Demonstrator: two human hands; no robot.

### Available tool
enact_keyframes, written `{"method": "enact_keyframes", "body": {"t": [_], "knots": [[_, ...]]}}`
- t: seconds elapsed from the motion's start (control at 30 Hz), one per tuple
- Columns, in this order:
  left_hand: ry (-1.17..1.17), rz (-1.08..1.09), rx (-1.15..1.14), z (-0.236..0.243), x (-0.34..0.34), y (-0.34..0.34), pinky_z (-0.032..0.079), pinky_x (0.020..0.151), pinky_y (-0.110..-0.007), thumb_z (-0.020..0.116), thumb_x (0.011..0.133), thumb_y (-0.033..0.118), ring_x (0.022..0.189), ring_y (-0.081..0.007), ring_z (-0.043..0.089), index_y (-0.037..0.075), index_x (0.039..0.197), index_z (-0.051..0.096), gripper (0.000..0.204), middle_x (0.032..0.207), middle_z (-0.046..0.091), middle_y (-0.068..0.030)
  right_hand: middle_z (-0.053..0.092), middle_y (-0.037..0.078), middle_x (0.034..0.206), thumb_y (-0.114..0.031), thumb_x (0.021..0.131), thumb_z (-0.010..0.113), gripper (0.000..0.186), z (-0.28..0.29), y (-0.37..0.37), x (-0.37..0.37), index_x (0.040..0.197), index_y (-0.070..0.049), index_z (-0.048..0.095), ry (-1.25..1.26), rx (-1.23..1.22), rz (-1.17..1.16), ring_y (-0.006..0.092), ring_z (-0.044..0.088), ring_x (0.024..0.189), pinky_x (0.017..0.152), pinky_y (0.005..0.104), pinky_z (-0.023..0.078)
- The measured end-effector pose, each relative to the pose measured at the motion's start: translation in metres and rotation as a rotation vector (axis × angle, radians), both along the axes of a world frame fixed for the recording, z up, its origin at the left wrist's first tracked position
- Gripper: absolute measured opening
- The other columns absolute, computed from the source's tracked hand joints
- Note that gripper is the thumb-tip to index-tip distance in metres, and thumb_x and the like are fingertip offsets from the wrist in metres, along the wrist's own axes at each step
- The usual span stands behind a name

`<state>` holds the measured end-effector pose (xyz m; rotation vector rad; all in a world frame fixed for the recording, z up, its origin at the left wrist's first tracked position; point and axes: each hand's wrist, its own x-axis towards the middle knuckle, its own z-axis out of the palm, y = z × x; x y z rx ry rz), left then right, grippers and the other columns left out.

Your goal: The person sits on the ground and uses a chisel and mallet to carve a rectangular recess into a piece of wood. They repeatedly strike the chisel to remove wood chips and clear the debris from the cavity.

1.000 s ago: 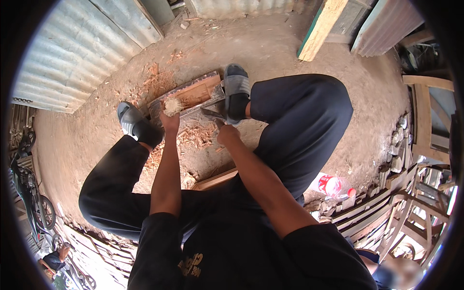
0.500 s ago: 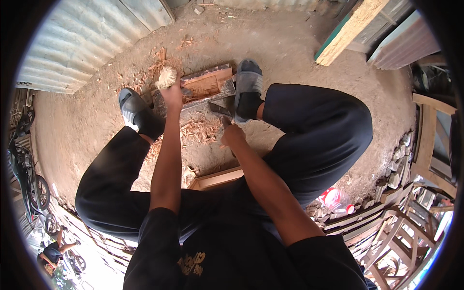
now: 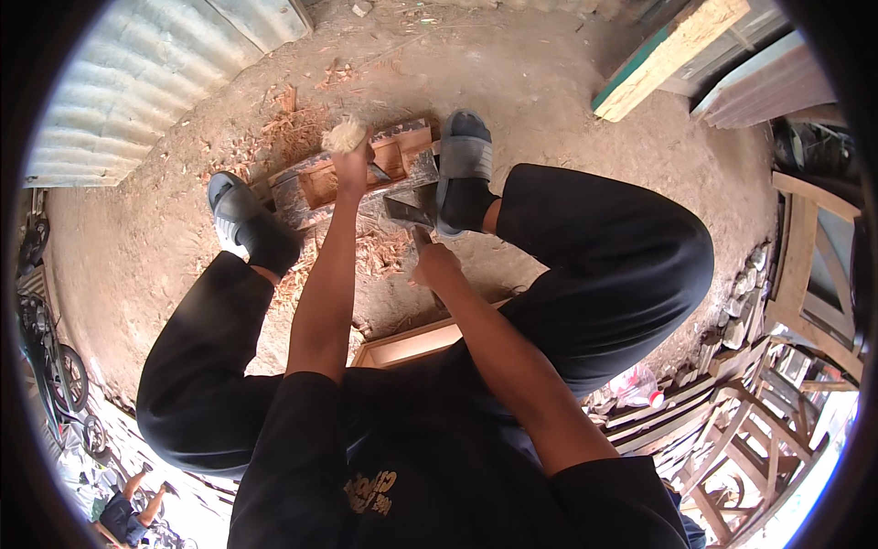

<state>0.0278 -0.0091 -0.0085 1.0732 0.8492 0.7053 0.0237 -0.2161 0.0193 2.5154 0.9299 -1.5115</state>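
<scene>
A reddish wooden block (image 3: pixel 315 189) with hollowed recesses and a dark, rough outer face lies on the ground between my feet. My left hand (image 3: pixel 351 167) is closed around a chisel (image 3: pixel 345 136) whose pale handle top is frayed. The chisel's blade (image 3: pixel 380 172) points into the recess at the block's right part; its very tip is hard to make out. Closer to me, my right hand (image 3: pixel 436 265) grips the short handle of a hatchet (image 3: pixel 408 212). Its dark, wedge-shaped metal head is near the block's close edge, beside my right foot, apart from the chisel.
Sandals (image 3: pixel 466 157) are on my feet, flanking the block. Wood shavings (image 3: pixel 291 123) litter the dirt. A pale wooden piece (image 3: pixel 416 343) lies near my lap. Corrugated metal (image 3: pixel 155 82) stands far left, a timber post (image 3: pixel 668 59) far right. Stacked planks and a plastic bottle (image 3: pixel 637 386) lie right.
My left hand and the chisel have shifted right along the block, into its right part. The hatchet stays low near my right foot, having moved slightly left. The view has shifted a little.
</scene>
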Motion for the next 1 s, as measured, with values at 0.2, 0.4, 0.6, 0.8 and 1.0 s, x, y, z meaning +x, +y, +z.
{"method": "enact_keyframes", "body": {"t": [0.2, 0.4, 0.6, 0.8, 1.0], "knots": [[-0.016, 0.218, -0.047, -0.033, -0.052, 0.042, 0.031, 0.048, -0.025, 0.054, 0.088, 0.009, 0.048, -0.0091, 0.035, 0.001, 0.077, 0.050, 0.014, 0.056, 0.037, 0.0010, 0.056, 0.019, 0.112, -0.013, 0.076, 0.057, 0.072, -0.011, 0.000, 0.000, 0.139, -0.015, 0.022, -0.013, -0.051, 0.001, 0.0301, 0.058, 0.103, 0.084, 0.0380, 0.048], [-0.210, 0.256, -0.233, -0.006, -0.036, 0.025, 0.029, 0.046, -0.026, 0.054, 0.090, 0.014, 0.046, -0.0094, 0.031, 0.006, 0.069, 0.040, 0.027, 0.053, 0.033, 0.0012, 0.054, 0.021, 0.115, -0.012, 0.076, 0.058, 0.076, 0.014, 0.000, 0.004, 0.140, -0.016, 0.018, 0.037, -0.039, -0.055, 0.0307, 0.056, 0.106, 0.085, 0.0389, 0.048], [-0.299, 0.140, -0.314, -0.009, 0.007, -0.001, 0.026, 0.045, -0.026, 0.056, 0.089, 0.016, 0.046, -0.0089, 0.029, 0.008, 0.068, 0.039, 0.028, 0.053, 0.031, 0.0020, 0.051, 0.021, 0.119, -0.014, 0.076, 0.058, 0.079, 0.003, 0.004, 0.000, 0.141, -0.019, 0.014, 0.038, -0.072, 0.004, 0.0313, 0.055, 0.106, 0.085, 0.0387, 0.048], [-0.036, 0.080, -0.104, -0.014, -0.010, 0.019, 0.020, 0.041, -0.026, 0.060, 0.087, 0.015, 0.043, -0.0083, 0.026, 0.008, 0.068, 0.043, 0.026, 0.053, 0.032, 0.0013, 0.051, 0.021, 0.118, -0.016, 0.075, 0.059, 0.077, 0.015, 0.006, 0.004, 0.141, -0.013, 0.019, 0.054, -0.053, 0.041, 0.0321, 0.055, 0.106, 0.086, 0.0388, 0.048], [-0.003, 0.034, -0.214, 0.006, 0.002, 0.012, 0.028, 0.048, -0.026, 0.056, 0.089, 0.032, 0.048, -0.0110, 0.030, 0.007, 0.066, 0.038, 0.039, 0.054, 0.031, -0.0002, 0.052, 0.022, 0.115, -0.016, 0.073, 0.059, 0.077, 0.002, 0.001, -0.001, 0.140, -0.011, 0.022, -0.002, -0.021, -0.033, 0.0329, 0.056, 0.103, 0.086, 0.0393, 0.048]]}}
